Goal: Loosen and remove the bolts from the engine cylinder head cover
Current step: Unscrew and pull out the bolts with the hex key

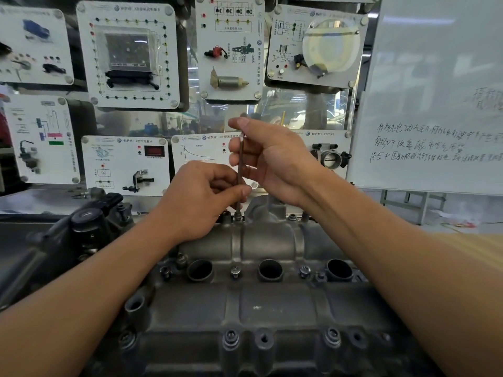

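On the cylinder head cover [261, 303], a person works a bolt [237, 215] at its far edge: the right hand [272, 161] is closed on a slim key [240, 170], and the left hand [206, 197] pinches its shaft. Next, likely turning it free.

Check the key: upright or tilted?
Upright. The key stands vertically on the far bolt, right hand above, left hand lower.

Cover [272, 308]: middle open between bolt rows. Far edge: key [240, 170] upright in far bolt [237, 215], both hands around it. Left end: black housing [89, 229] blocks. Near edge: bolts [231, 339] protrude. Beyond far edge: panel wall [128, 58] close behind.
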{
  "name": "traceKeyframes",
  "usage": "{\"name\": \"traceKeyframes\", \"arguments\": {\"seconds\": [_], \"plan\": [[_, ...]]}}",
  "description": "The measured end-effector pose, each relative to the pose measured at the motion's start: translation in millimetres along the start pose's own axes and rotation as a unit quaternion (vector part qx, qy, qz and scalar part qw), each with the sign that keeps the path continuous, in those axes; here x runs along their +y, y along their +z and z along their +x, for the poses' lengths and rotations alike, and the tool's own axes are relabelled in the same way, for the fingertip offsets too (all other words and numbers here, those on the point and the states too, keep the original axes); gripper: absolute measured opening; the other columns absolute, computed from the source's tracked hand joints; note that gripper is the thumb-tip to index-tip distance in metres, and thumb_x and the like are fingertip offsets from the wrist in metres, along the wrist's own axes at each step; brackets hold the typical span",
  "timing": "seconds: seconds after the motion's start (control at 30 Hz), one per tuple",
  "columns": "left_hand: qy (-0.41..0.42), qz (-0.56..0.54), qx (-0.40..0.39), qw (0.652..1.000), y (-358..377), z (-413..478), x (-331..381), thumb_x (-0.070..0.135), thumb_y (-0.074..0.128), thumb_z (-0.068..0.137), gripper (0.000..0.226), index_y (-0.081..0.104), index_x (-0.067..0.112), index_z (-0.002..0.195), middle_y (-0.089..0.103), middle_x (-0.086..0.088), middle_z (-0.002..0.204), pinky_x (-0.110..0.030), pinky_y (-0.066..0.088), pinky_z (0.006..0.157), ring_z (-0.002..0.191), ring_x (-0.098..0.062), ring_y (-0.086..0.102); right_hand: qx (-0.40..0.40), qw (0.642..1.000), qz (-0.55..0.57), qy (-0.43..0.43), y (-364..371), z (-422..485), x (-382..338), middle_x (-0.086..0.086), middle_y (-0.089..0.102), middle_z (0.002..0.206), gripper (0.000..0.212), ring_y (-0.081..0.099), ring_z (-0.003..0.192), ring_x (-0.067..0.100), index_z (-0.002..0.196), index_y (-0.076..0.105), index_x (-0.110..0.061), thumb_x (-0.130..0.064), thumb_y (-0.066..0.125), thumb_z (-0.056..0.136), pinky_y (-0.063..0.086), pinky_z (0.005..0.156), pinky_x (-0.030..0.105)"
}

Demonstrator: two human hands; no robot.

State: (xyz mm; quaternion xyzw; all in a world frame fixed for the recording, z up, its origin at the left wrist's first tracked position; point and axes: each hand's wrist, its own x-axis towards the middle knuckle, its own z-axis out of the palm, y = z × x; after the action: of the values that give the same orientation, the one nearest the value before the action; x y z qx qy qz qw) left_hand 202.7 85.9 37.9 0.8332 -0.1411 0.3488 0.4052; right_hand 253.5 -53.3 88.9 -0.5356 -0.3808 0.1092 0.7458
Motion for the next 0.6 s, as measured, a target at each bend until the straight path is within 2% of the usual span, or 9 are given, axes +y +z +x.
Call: {"name": "traceKeyframes", "arguments": {"seconds": [0.13,0.2,0.3,0.37,0.47,0.53,0.6], "plan": [[-0.007,-0.007,-0.001,1.0,0.6,-0.6,-0.3,0.01,0.076,0.084,0.012,0.072,0.018,0.076,0.075,-0.002,0.07,-0.027,0.06,0.072,0.066,-0.017,0.073,0.054,0.998,-0.036,-0.025,9.1,3.4,1.2,-0.001,0.064,0.057,0.006,0.057,0.047,0.013,0.093,0.064,-0.015,-0.019,0.062,0.098,0.045,0.049,0.023],[-0.007,0.0,-0.001,1.0,0.4,-0.3,-0.9,0.012,0.076,0.084,0.011,0.072,0.018,0.076,0.075,0.0,0.07,-0.03,0.06,0.074,0.067,-0.017,0.073,0.078,0.994,-0.055,-0.044,9.7,2.2,3.0,0.0,0.066,0.059,0.008,0.059,0.047,0.014,0.092,0.066,-0.014,-0.021,0.064,0.097,0.043,0.052,0.025],[0.0,-0.001,-0.002,1.0,0.0,0.2,-2.7,0.012,0.074,0.086,0.005,0.074,0.009,0.082,0.075,-0.003,0.071,-0.035,0.059,0.075,0.067,-0.02,0.073,0.093,0.986,-0.109,-0.09,8.2,-2.9,8.5,0.002,0.072,0.066,0.016,0.064,0.052,0.014,0.097,0.07,-0.01,-0.024,0.074,0.09,0.045,0.049,0.019],[0.003,-0.012,-0.003,1.0,0.0,0.5,-3.6,0.01,0.073,0.087,0.006,0.073,0.005,0.085,0.074,-0.006,0.071,-0.035,0.06,0.075,0.066,-0.021,0.073,0.088,0.98,-0.136,-0.111,8.2,-4.6,10.4,0.001,0.073,0.068,0.019,0.065,0.055,0.011,0.1,0.072,-0.007,-0.02,0.076,0.088,0.046,0.049,0.015],[0.0,-0.006,-0.005,1.0,0.3,1.1,-3.9,0.011,0.074,0.087,0.009,0.072,0.009,0.078,0.074,-0.004,0.069,-0.036,0.06,0.073,0.065,-0.021,0.072,0.052,0.98,-0.161,-0.101,9.5,-4.8,6.5,-0.002,0.071,0.072,0.008,0.061,0.062,0.009,0.093,0.074,-0.011,-0.017,0.068,0.094,0.045,0.053,0.013],[-0.001,-0.004,-0.008,1.0,0.6,1.6,-4.0,0.011,0.075,0.086,0.011,0.072,0.014,0.076,0.074,-0.003,0.068,-0.034,0.06,0.073,0.066,-0.02,0.072,0.017,0.985,-0.154,-0.076,11.6,-5.5,5.6,-0.002,0.068,0.075,0.017,0.059,0.072,0.01,0.082,0.071,-0.014,-0.018,0.063,0.096,0.047,0.057,0.014],[-0.001,-0.009,-0.01,1.0,1.2,1.9,-4.4,0.01,0.075,0.086,0.008,0.073,0.011,0.078,0.074,-0.004,0.068,-0.032,0.06,0.072,0.066,-0.021,0.072,-0.009,0.988,-0.137,-0.063,13.7,-6.5,7.1,-0.001,0.062,0.075,0.027,0.056,0.074,0.011,0.069,0.06,-0.016,-0.021,0.063,0.096,0.046,0.057,0.015]]}}
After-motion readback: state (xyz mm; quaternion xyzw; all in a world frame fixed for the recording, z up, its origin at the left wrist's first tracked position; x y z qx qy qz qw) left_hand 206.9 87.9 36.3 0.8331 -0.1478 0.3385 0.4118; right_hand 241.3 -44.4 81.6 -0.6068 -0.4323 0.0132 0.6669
